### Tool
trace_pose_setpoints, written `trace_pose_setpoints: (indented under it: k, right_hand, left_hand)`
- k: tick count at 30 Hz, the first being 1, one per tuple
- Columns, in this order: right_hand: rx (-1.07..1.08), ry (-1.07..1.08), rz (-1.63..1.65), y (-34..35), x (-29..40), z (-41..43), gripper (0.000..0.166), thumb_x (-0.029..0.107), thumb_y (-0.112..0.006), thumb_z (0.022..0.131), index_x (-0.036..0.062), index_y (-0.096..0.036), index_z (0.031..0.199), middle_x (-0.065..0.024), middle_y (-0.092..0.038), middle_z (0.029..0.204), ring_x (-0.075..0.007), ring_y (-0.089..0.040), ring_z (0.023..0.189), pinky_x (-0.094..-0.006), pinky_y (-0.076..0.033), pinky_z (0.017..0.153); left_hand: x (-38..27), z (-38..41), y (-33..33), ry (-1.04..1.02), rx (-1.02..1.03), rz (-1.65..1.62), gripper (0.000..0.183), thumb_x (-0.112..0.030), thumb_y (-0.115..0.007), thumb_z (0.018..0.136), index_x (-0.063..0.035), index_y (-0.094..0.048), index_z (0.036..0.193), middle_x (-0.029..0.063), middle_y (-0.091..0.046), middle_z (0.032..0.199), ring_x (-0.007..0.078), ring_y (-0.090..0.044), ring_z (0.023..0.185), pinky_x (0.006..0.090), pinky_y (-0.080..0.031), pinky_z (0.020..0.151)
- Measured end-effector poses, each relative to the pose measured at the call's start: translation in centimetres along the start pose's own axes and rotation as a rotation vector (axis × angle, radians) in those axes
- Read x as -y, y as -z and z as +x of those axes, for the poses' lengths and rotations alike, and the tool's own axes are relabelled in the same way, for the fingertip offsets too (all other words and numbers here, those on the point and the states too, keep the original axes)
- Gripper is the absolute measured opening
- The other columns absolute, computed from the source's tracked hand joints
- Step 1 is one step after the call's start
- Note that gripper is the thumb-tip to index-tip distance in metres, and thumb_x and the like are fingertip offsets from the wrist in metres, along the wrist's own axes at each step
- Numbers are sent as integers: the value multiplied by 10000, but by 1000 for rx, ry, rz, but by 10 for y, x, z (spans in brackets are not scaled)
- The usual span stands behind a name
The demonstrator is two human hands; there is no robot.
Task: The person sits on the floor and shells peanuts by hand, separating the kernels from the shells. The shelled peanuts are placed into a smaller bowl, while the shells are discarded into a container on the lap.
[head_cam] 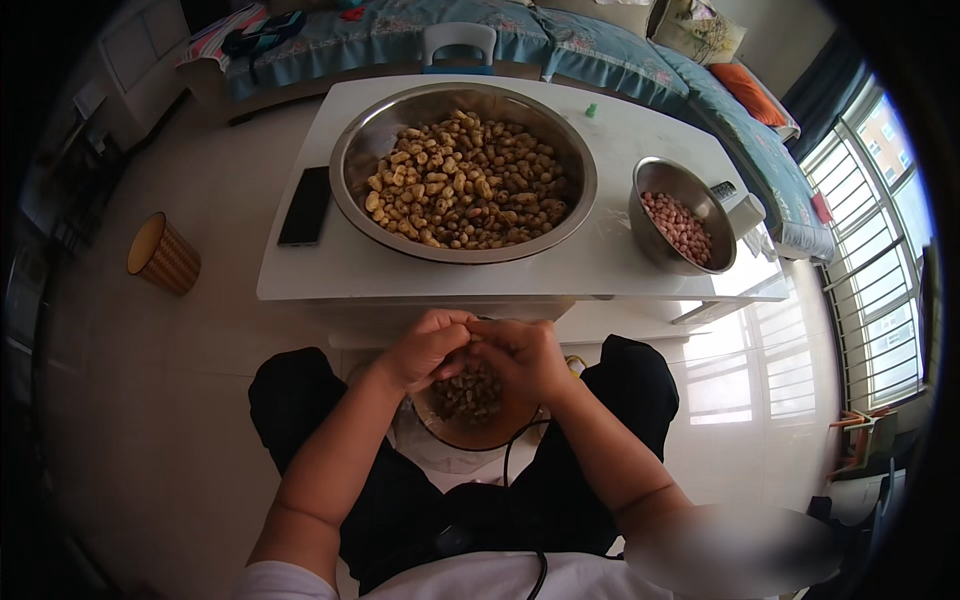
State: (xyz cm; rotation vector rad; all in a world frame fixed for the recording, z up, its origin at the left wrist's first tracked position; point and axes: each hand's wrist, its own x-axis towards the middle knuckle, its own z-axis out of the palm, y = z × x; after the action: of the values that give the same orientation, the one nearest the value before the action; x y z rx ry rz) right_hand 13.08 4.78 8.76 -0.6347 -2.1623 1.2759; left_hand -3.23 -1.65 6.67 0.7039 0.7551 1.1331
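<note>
My left hand [431,349] and my right hand [521,358] meet at the fingertips above an orange-brown bin [480,439] between my knees. A small pale piece, apparently a peanut, is pinched between them, mostly hidden by the fingers. Peanut shells [469,394] lie inside the bin. In front of me on the white table, a wide steel basin [352,206] holds a heap of unshelled peanuts [465,180]. To its right stands a smaller steel bowl [652,172], tilted in view, with pink shelled peanut kernels [679,229] in it.
A black smartphone [306,206] lies left of the basin. Behind the small bowl are a remote control [723,190] and a white cup [746,216]. A small green object [591,110] sits farther back. A woven-pattern wastebasket [176,259] stands on the floor. A thin black cable [508,454] hangs near the bin.
</note>
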Motion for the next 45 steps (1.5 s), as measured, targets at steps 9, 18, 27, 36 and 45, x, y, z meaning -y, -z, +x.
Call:
trace_pose_setpoints:
  k: [9,18,27,36,45]
  right_hand:
    - [-44,-9,112,-7,-7,-2,215,14,-621,754,-19,-632,966,-108,-641,727,-120,-607,652,-236,-471,598]
    - [-64,-91,270,-17,-8,-4,175,29,-565,819,-38,-610,975,-92,-637,772,-115,-587,708,-246,-468,656]
    - [-84,-226,651,-27,-18,-9,185,56,-516,870,-65,-591,987,-61,-625,775,-85,-566,692,-218,-461,649]
    - [-88,-293,785,-25,-6,-4,219,101,-484,897,-53,-567,1028,-73,-612,784,-128,-584,664,-244,-479,616]
    - [-18,-110,356,-5,-21,4,201,69,-556,843,-33,-604,1010,-77,-643,800,-108,-582,697,-238,-478,656]
  left_hand:
    - [-3,-2,-8,8,-20,104,242,-125,-387,838,2,-553,959,24,-535,680,38,-389,419,159,-323,398]
    - [0,-3,-11,-10,-64,104,270,-118,-358,846,15,-534,1002,3,-501,645,27,-364,413,152,-308,389]
    - [7,0,-11,-38,-65,112,256,-101,-344,837,16,-533,964,10,-506,668,40,-393,454,172,-318,388]
    - [8,1,-11,-1,-116,-38,238,-115,-353,864,-24,-528,997,2,-504,711,42,-390,452,171,-321,385]
    - [3,-2,-6,-7,-59,-3,252,-232,-406,932,-37,-525,1037,7,-517,718,30,-372,426,144,-303,378]
